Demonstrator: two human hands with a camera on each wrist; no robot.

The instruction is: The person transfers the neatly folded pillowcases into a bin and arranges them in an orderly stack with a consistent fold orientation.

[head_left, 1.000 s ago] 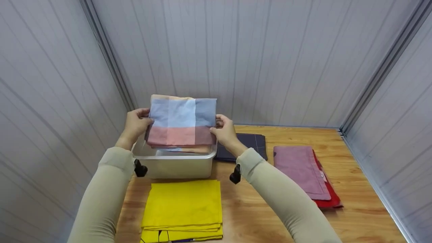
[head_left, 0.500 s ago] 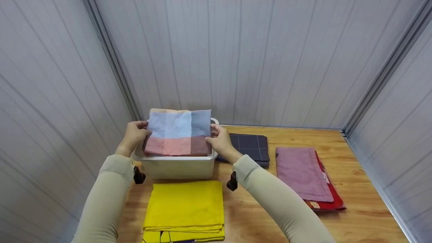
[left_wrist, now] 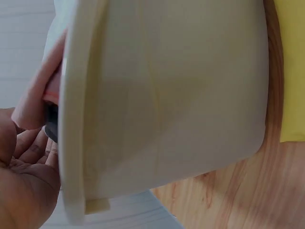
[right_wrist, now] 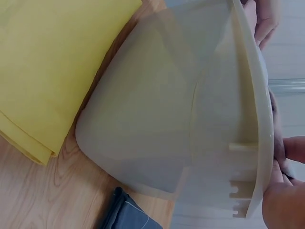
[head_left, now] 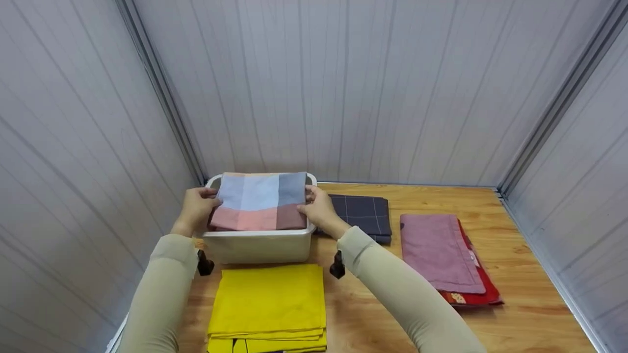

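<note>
A folded checked cloth (head_left: 260,201), blue-grey at the back and pink at the front, lies in the top of a white plastic tub (head_left: 257,245) at the table's back left. My left hand (head_left: 197,208) grips the cloth's left edge and my right hand (head_left: 316,208) grips its right edge, both at the tub's rim. In the left wrist view the left hand's fingers (left_wrist: 28,152) curl round the pink cloth (left_wrist: 40,93) beside the tub wall (left_wrist: 167,95). The right wrist view shows the tub (right_wrist: 190,119) from outside, with the right hand (right_wrist: 281,200) at its rim.
A folded yellow cloth (head_left: 270,306) lies in front of the tub. A dark checked cloth (head_left: 363,213) sits right of it. Further right a mauve cloth (head_left: 439,250) lies on a red one (head_left: 473,289). Grey panel walls close in the wooden table (head_left: 520,294).
Both hands have lowered the checked cloth from above the tub down into its top, still holding it by both side edges.
</note>
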